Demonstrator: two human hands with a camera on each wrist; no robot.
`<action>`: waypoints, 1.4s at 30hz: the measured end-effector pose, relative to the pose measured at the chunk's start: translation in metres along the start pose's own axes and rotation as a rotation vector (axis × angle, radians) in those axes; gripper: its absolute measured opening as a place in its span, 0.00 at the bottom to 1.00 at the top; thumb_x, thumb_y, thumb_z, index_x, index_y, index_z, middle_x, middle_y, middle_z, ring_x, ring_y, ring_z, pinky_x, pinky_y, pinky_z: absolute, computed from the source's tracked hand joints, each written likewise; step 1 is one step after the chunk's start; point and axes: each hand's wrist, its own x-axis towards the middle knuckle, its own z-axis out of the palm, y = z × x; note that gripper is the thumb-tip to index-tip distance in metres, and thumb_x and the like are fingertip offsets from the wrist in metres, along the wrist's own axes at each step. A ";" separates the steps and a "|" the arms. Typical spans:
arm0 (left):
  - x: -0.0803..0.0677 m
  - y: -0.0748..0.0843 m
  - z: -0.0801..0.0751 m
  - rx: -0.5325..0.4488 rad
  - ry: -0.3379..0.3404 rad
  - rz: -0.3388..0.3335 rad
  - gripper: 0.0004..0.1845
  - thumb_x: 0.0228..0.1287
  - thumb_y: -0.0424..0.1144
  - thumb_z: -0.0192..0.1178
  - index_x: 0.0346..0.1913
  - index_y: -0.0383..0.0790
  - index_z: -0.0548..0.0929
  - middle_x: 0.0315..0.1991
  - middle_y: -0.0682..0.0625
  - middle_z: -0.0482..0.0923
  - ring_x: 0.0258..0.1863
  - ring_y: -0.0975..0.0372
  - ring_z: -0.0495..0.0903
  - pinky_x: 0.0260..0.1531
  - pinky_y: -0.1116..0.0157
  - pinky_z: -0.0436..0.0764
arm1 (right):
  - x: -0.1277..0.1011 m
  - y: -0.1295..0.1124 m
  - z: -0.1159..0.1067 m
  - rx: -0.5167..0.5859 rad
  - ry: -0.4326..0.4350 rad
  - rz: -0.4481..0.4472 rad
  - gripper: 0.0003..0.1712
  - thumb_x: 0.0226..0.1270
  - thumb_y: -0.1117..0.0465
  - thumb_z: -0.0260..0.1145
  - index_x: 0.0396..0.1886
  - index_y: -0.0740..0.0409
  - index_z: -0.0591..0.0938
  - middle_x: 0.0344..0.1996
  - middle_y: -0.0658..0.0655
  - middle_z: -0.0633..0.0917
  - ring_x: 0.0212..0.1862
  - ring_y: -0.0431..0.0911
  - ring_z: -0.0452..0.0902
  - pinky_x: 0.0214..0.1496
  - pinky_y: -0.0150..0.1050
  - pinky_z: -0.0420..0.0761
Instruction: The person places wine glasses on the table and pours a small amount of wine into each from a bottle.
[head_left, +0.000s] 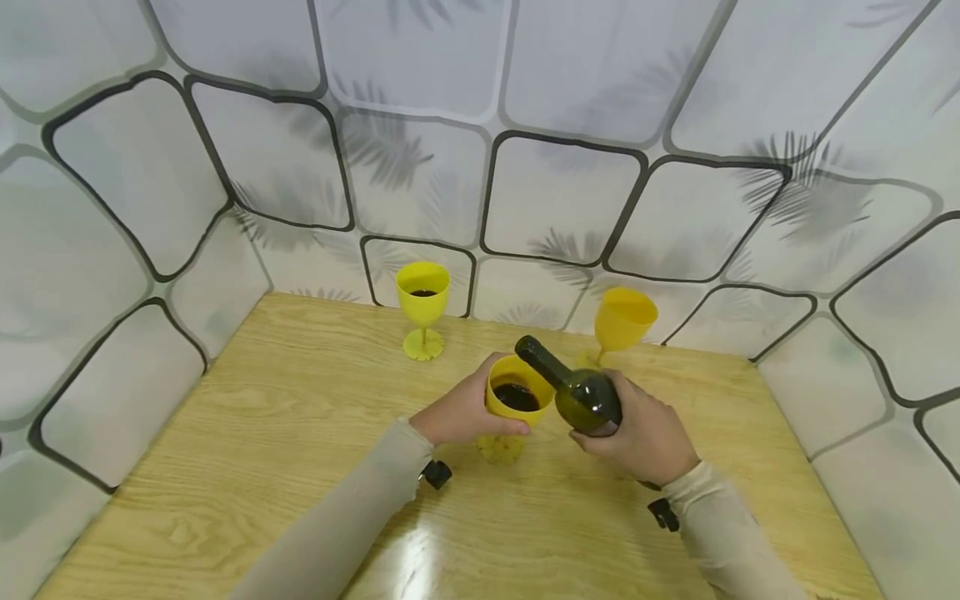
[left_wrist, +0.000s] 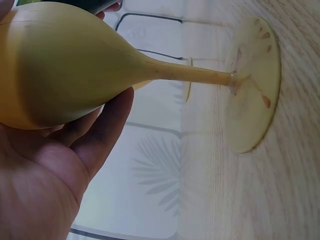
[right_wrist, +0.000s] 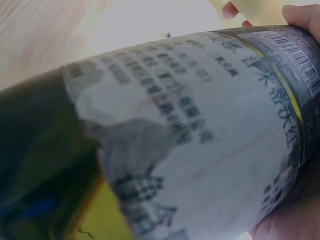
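My left hand point(head_left: 467, 410) grips the bowl of a yellow goblet point(head_left: 534, 375) that has dark liquid point(head_left: 516, 398) inside. In the left wrist view its stem point(left_wrist: 192, 74) runs down to a round foot point(left_wrist: 252, 107) at the tabletop. A dark green wine bottle point(head_left: 588, 398) is held around its body by my right hand point(head_left: 651, 435). The bottle leans left, its mouth close to the goblet's far rim in the head view. A torn, printed white label point(right_wrist: 210, 115) fills much of the right wrist view.
Behind my left hand stands another yellow goblet point(head_left: 423, 310) with dark liquid in it. A third yellow goblet point(head_left: 622, 321) stands at the back right, its foot partly hidden behind the bottle and my hand. Patterned walls point(head_left: 562, 196) enclose the wooden table point(head_left: 300, 400) at the back and sides.
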 end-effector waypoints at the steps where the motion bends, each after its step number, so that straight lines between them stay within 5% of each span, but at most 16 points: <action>1: 0.000 0.000 0.000 -0.002 0.001 0.004 0.47 0.57 0.43 0.79 0.73 0.59 0.60 0.61 0.55 0.74 0.58 0.60 0.77 0.61 0.55 0.77 | 0.000 0.000 0.002 0.015 0.006 0.002 0.48 0.45 0.44 0.86 0.62 0.59 0.74 0.43 0.58 0.88 0.37 0.51 0.87 0.36 0.53 0.87; 13: 0.001 -0.003 0.001 0.011 0.013 -0.001 0.46 0.56 0.45 0.80 0.73 0.58 0.61 0.62 0.57 0.73 0.59 0.60 0.75 0.63 0.54 0.74 | -0.005 0.009 0.020 0.222 0.189 0.023 0.48 0.43 0.56 0.88 0.63 0.63 0.74 0.48 0.62 0.88 0.45 0.55 0.86 0.46 0.57 0.84; 21: -0.001 -0.002 0.002 0.003 0.011 -0.007 0.45 0.57 0.42 0.79 0.72 0.58 0.62 0.63 0.57 0.73 0.60 0.60 0.75 0.64 0.53 0.74 | -0.009 0.020 0.024 0.346 0.291 0.094 0.49 0.43 0.62 0.87 0.66 0.60 0.74 0.52 0.60 0.87 0.48 0.52 0.85 0.50 0.34 0.80; 30: -0.001 -0.003 0.002 -0.012 0.001 -0.021 0.46 0.57 0.41 0.79 0.72 0.61 0.61 0.64 0.56 0.72 0.61 0.59 0.74 0.64 0.52 0.73 | -0.016 0.032 0.023 0.403 0.358 0.200 0.49 0.43 0.65 0.86 0.68 0.60 0.73 0.51 0.59 0.87 0.46 0.37 0.81 0.48 0.27 0.76; 37: -0.002 -0.003 0.002 -0.016 -0.003 -0.034 0.47 0.57 0.44 0.79 0.73 0.61 0.60 0.64 0.57 0.71 0.61 0.59 0.74 0.64 0.53 0.73 | -0.019 0.035 0.026 0.478 0.402 0.198 0.50 0.43 0.70 0.85 0.69 0.59 0.73 0.53 0.59 0.86 0.49 0.32 0.79 0.51 0.27 0.75; 42: 0.000 -0.004 0.003 -0.032 -0.008 -0.018 0.46 0.57 0.44 0.79 0.72 0.59 0.60 0.64 0.55 0.71 0.61 0.59 0.74 0.64 0.54 0.74 | -0.020 0.038 0.028 0.509 0.455 0.174 0.51 0.40 0.73 0.85 0.69 0.61 0.74 0.52 0.46 0.85 0.50 0.31 0.79 0.52 0.25 0.75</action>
